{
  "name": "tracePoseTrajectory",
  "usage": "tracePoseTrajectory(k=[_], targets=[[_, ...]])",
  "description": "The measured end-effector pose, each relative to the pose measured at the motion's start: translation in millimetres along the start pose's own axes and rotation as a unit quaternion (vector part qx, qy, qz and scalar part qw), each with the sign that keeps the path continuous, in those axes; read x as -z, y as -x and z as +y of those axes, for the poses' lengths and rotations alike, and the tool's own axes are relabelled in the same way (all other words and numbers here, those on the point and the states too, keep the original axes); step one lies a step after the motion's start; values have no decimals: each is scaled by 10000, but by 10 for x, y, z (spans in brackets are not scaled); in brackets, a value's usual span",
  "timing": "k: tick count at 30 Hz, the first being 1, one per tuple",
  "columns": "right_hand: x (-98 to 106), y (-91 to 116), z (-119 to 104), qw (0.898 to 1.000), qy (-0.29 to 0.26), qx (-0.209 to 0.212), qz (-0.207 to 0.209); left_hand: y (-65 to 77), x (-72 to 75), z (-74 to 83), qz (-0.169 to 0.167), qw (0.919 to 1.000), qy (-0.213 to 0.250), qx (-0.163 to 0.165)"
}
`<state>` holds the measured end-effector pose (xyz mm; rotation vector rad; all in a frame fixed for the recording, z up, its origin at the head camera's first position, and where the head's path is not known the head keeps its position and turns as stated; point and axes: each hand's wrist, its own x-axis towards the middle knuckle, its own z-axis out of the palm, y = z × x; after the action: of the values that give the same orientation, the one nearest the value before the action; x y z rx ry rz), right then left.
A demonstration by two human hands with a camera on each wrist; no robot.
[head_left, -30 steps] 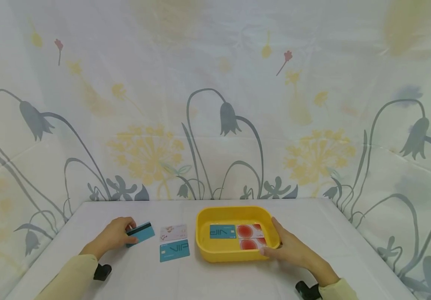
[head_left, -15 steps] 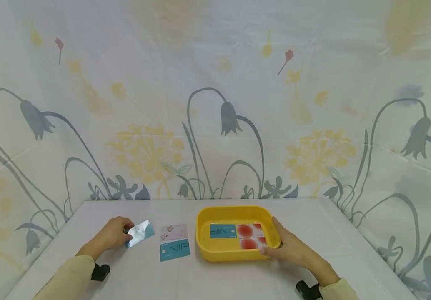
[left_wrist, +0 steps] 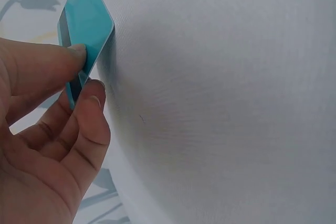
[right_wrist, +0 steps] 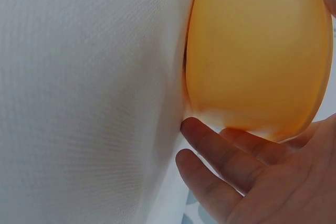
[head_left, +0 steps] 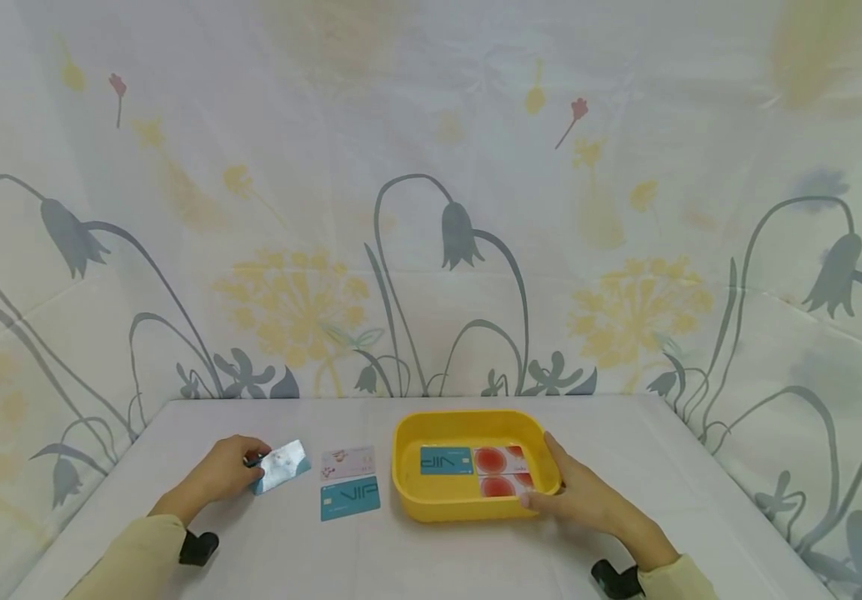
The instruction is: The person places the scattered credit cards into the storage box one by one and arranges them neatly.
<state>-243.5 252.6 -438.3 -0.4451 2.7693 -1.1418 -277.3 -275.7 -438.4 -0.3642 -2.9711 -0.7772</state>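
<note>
My left hand (head_left: 223,471) pinches a blue plastic card (head_left: 283,468) between thumb and fingers, at the left of the table. In the head view its face shines with glare; in the left wrist view the card (left_wrist: 89,14) stands tilted, a dark stripe along one edge. My right hand (head_left: 588,497) holds the right end of a yellow tray (head_left: 468,511), thumb at the front corner and fingers along the side. Inside the tray lie a blue VIP card (head_left: 446,461) and two white cards with red circles (head_left: 490,461). In the right wrist view, fingers touch the tray wall (right_wrist: 257,51).
Between the left hand and the tray, a pale pink floral card (head_left: 348,463) lies just behind a blue VIP card (head_left: 350,498). All sit on a white-covered table (head_left: 431,567). A flower-printed cloth (head_left: 431,300) hangs behind the table's back edge.
The blue card in my left hand has tilted: its dark stripe showed before, and glare now covers its face. The left hand shifted slightly left. The right hand and tray stayed put.
</note>
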Motion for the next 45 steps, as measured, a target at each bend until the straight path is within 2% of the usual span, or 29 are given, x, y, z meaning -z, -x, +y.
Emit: tracePoseTrajectory(k=[13, 25, 36, 45], targets=[[-7, -5, 15, 10000, 6, 57, 53, 11, 6, 4, 63, 9985, 537, 43], [7, -18, 31, 10000, 18, -7, 30, -14, -24, 70, 108, 9968, 726, -312], [-17, 0, 18, 9999, -22, -160, -14, -45, -101, 291, 307, 9932, 935, -623], [-13, 2, 5, 9999, 118, -49, 53, -173, -102, 526, 323, 9912, 1043, -754]])
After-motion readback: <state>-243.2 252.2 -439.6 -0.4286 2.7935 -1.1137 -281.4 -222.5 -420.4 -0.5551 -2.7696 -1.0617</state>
